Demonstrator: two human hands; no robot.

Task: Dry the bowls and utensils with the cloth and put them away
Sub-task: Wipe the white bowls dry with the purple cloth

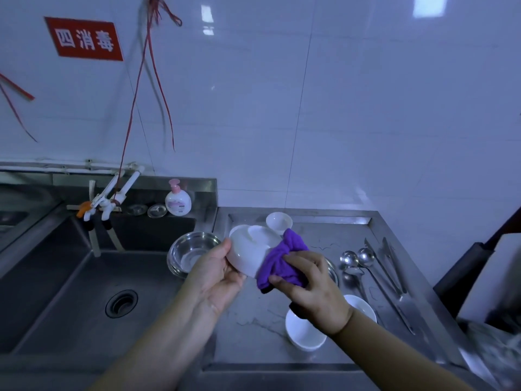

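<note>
My left hand [218, 273] grips a white bowl [249, 253] by its rim, tilted with its underside toward me, above the counter's left edge. My right hand [313, 286] holds a bunched purple cloth [277, 263] pressed against the bowl's right side. On the steel counter [253, 348] stand more white bowls: one at the back [279, 222], one near the front [304, 334] and one partly behind my right wrist [362, 306]. Two steel ladles [356, 259] and tongs [390, 263] lie to the right.
A steel bowl [191, 253] sits at the counter's left edge beside the deep sink [84, 292]. Taps [104, 204] and a soap bottle [177, 200] stand behind the sink. Red strings [138, 80] hang from above. A dark and white object [487, 277] stands at the right.
</note>
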